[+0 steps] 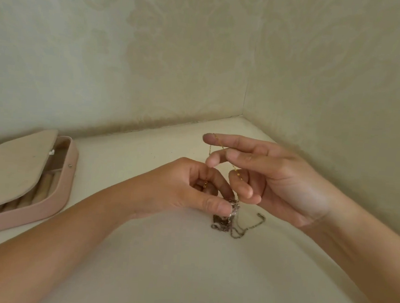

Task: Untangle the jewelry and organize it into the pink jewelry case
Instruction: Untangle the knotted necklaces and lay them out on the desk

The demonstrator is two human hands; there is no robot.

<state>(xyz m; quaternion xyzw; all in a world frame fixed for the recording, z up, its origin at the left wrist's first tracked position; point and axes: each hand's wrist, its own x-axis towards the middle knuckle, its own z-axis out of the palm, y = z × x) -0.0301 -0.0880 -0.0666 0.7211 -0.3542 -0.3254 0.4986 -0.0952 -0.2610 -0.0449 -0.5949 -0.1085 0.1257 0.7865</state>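
Two pale walls with a leafy pattern (154, 52) meet in a corner in front of you. Below them is the cream tabletop (185, 269).

Far to your left, well apart from your hands, lies the flat pink jewelry case with rounded corners (53, 211). It is open. A beige flap sits tilted over most of it, and soft beige rolls show inside.

Your left hand (186, 188) is in the middle, just above the tabletop. Its thumb and fingers (216, 204) are curled together and pinch the top of the tangled bunch of thin dark metal chains (234, 223). The low end of the bunch lies on the tabletop, just under your hands.

Your right hand (275, 181) is just beside the left one, palm turned in. Its fingers are apart and loose. The top one is out straight. The thin gold chain (220, 144) hangs over that straight finger. It runs down on both sides toward the bunch. You cannot tell if the lower fingers nip it.
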